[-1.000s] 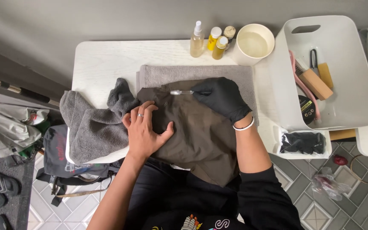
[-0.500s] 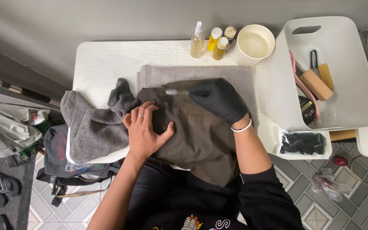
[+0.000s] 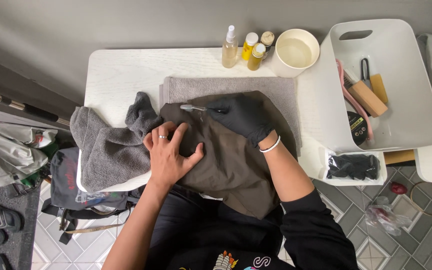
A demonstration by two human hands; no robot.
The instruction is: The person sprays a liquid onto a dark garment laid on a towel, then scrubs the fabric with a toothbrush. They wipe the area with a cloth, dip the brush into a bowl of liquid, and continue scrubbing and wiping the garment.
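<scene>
Olive-brown garment: smooth matte weave, spread mid-table, draped over the near edge. Under it a flat grey terry towel; second grey towel bunched at the left edge. Left hand bare, ringed, splayed wide, pressing the cloth flat. Right hand in black glove, closed on a small brush: thin handle, long axis along the table's back edge, head pointing left, on the garment's far-left part.

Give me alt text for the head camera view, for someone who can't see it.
Seen from above, a person's black-gloved right hand holds a small brush against a brown garment on a white table, while the bare left hand presses the cloth flat. Grey towels, small bottles, a bowl and a white bin surround it.
</scene>
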